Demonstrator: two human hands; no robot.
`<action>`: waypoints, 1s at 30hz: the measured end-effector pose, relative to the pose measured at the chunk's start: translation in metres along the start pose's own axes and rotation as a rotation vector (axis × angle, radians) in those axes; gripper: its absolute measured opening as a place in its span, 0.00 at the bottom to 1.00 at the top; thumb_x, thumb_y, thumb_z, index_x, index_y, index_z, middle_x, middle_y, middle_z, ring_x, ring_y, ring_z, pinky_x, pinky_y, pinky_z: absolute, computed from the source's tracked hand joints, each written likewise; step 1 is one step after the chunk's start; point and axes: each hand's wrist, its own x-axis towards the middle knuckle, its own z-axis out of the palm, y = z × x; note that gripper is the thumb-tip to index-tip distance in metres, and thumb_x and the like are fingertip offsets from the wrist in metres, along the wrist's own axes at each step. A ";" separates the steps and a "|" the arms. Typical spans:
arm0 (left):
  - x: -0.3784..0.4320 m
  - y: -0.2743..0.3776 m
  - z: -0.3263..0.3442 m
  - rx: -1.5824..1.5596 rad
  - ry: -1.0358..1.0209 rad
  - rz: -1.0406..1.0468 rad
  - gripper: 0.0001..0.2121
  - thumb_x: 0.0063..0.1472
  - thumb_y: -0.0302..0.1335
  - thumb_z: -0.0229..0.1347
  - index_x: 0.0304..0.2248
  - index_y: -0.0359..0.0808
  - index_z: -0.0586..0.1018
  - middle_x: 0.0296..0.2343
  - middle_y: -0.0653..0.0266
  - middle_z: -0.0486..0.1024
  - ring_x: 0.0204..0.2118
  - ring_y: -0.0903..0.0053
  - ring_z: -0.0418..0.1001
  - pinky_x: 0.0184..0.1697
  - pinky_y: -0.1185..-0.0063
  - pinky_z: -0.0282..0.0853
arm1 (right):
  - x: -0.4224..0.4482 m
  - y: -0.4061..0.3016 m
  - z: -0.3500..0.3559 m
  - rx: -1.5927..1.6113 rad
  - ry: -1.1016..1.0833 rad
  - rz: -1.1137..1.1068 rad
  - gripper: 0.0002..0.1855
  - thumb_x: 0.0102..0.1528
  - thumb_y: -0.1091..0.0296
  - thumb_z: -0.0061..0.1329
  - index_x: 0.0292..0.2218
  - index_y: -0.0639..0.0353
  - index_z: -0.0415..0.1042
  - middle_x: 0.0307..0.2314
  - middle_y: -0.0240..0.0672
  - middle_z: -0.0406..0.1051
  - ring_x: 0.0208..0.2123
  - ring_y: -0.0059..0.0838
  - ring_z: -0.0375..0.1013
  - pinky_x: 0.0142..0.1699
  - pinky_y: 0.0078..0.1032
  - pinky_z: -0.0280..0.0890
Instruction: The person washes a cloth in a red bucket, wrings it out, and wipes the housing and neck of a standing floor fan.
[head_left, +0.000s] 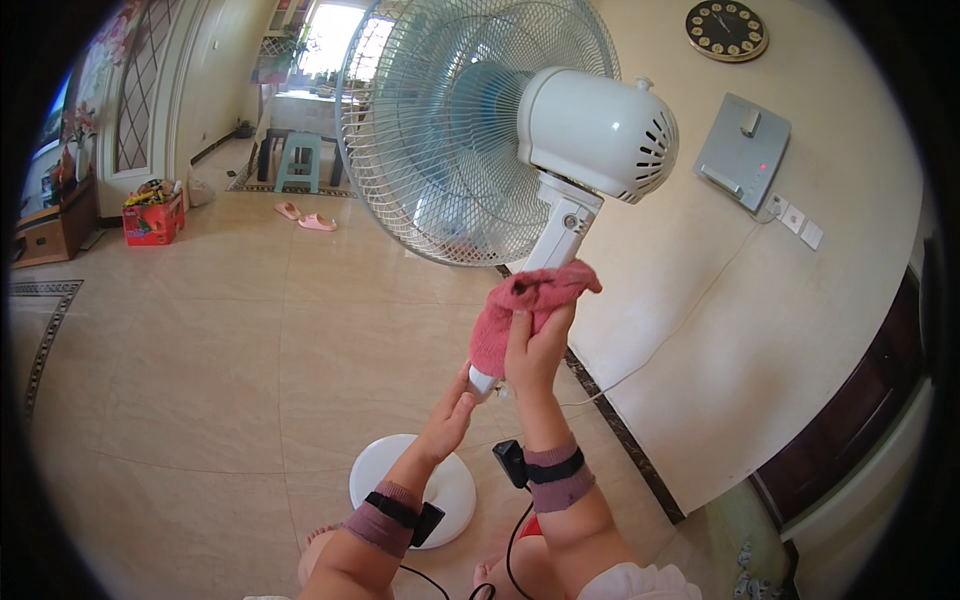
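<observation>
A white pedestal fan stands before me, its round wire grille (420, 135) at the top and its motor housing (600, 127) turned toward me. My right hand (538, 352) grips a pink cloth (499, 330) wrapped against the front of the fan's neck (559, 232). Lower down, my left hand (448, 427) holds the bottom of the white neck section (480, 382), thumb and fingers on either side. Beneath my left forearm is the round white base (450, 510), partly hidden. The pole between is mostly covered by my arm.
A pale cord (667, 349) runs from wall sockets (793, 218) down toward the fan. On the right wall hang a grey device (742, 150) and a black clock (726, 30). Pink slippers (317, 223), a red box (154, 219) and a green stool (300, 161) are farther off.
</observation>
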 end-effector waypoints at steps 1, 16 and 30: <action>-0.001 0.003 0.001 0.000 0.013 -0.036 0.31 0.66 0.41 0.38 0.60 0.30 0.46 0.59 0.55 0.50 0.62 0.69 0.46 0.62 0.74 0.43 | -0.007 0.001 0.000 -0.002 -0.002 0.000 0.29 0.51 0.73 0.45 0.53 0.66 0.52 0.50 0.55 0.55 0.52 0.57 0.56 0.56 0.40 0.52; 0.002 0.011 -0.002 -0.180 -0.052 -0.095 0.35 0.66 0.48 0.35 0.61 0.31 0.41 0.60 0.56 0.44 0.63 0.70 0.43 0.62 0.73 0.41 | -0.069 -0.003 -0.043 0.272 -0.116 0.330 0.25 0.52 0.85 0.38 0.52 0.67 0.56 0.41 0.37 0.69 0.43 0.28 0.70 0.49 0.22 0.64; -0.024 0.015 0.004 0.056 0.337 -0.209 0.19 0.66 0.35 0.44 0.49 0.29 0.68 0.37 0.63 0.72 0.38 0.80 0.69 0.43 0.80 0.65 | -0.130 0.002 -0.094 1.201 -0.033 0.981 0.20 0.55 0.61 0.45 0.45 0.65 0.64 0.39 0.36 0.69 0.38 0.28 0.70 0.45 0.27 0.67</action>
